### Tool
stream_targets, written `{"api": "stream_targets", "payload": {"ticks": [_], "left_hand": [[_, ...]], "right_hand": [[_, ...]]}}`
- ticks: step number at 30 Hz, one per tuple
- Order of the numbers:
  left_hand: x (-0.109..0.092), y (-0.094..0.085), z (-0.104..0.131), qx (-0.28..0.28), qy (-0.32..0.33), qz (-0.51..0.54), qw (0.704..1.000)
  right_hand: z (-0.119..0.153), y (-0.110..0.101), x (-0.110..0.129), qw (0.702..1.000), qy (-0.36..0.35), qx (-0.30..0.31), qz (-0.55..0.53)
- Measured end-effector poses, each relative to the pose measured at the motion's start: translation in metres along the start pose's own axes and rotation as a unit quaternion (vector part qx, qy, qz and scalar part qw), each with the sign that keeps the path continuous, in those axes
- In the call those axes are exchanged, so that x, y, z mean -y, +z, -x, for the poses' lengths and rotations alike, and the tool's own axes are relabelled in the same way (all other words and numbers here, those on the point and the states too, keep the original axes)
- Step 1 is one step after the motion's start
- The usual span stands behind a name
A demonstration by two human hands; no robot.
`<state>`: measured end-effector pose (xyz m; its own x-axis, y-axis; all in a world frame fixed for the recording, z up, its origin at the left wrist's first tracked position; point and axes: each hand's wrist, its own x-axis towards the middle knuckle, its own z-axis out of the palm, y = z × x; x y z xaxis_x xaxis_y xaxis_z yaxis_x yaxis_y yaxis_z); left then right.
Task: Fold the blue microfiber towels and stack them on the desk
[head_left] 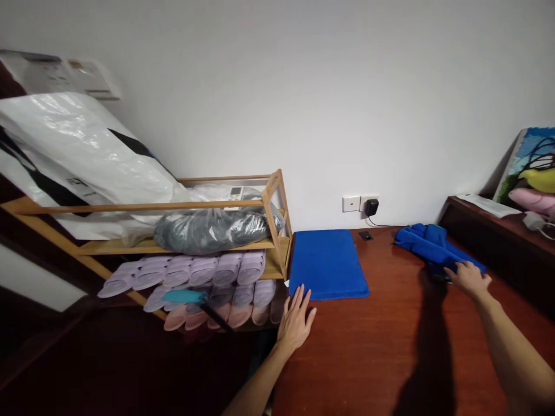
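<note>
My left hand [296, 319] is open, fingers spread, with its fingertips at the near left corner of a flat blue cloth piece [328, 264]. That piece lies smooth and squared on the brown wooden tabletop [364, 358]. Farther right, a second blue cloth [427, 245] lies crumpled in folds. My right hand [470, 278] is over its near right end, fingers bent and closed on the fabric. A small dark part shows under the crumpled cloth near those fingers; what it is I cannot make out.
A wooden shoe rack [277, 231] with lilac and pink slippers [203, 268] stands left of the table, a white bag [87, 156] on top. A black plug [371, 207] sits in the wall socket. A raised dark shelf [485, 222] borders the right side.
</note>
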<state>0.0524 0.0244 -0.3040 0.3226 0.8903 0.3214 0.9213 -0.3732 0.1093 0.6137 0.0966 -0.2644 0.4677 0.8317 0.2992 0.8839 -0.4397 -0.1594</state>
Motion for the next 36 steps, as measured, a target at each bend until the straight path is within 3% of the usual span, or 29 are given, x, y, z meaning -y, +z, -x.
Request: {"api": "stream_targets", "payload": {"ticks": [3, 7, 10, 13, 17, 19, 21, 24, 26, 28, 30, 34, 36], "left_hand": [[0.001, 0.002, 0.001, -0.013, 0.001, 0.006, 1.0], [0.0, 0.003, 0.001, -0.025, 0.0, 0.015, 1.0], [0.0, 0.0, 0.001, -0.032, 0.008, 0.021, 0.999], [-0.001, -0.011, 0.001, -0.034, 0.029, 0.029, 0.999], [-0.029, -0.03, 0.014, -0.026, 0.097, 0.063, 0.993], [-0.062, -0.033, 0.027, -0.007, 0.141, 0.098, 0.985], [-0.103, -0.032, 0.04, 0.024, 0.188, 0.14, 0.972], [-0.159, -0.024, 0.05, 0.079, 0.181, 0.185, 0.963], [-0.181, -0.02, 0.053, 0.138, 0.156, 0.2, 0.958], [-0.189, -0.02, 0.055, 0.179, 0.138, 0.199, 0.953], [-0.185, -0.024, 0.061, 0.187, 0.138, 0.191, 0.954], [-0.161, -0.035, 0.084, 0.153, 0.141, 0.181, 0.961], [-0.147, -0.038, 0.098, 0.131, 0.132, 0.174, 0.967]], "right_hand": [[0.014, -0.027, 0.027, 0.996, -0.073, 0.011, -0.05], [0.094, -0.045, 0.068, 0.948, -0.236, 0.074, -0.198], [0.178, -0.044, 0.09, 0.921, -0.249, 0.16, -0.253], [0.249, -0.049, 0.104, 0.906, -0.238, 0.204, -0.284], [0.302, -0.077, 0.114, 0.883, -0.267, 0.232, -0.308], [0.309, -0.088, 0.117, 0.879, -0.295, 0.227, -0.298], [0.305, -0.091, 0.118, 0.904, -0.299, 0.179, -0.247], [0.296, -0.077, 0.119, 0.955, -0.265, 0.082, -0.103], [0.293, -0.063, 0.115, 0.966, -0.249, 0.061, -0.025], [0.29, -0.053, 0.105, 0.97, -0.229, 0.075, -0.007], [0.284, -0.049, 0.088, 0.977, -0.182, 0.1, -0.041], [0.266, -0.051, 0.046, 0.981, -0.073, 0.16, -0.082], [0.267, -0.055, 0.038, 0.988, -0.08, 0.127, -0.047]]}}
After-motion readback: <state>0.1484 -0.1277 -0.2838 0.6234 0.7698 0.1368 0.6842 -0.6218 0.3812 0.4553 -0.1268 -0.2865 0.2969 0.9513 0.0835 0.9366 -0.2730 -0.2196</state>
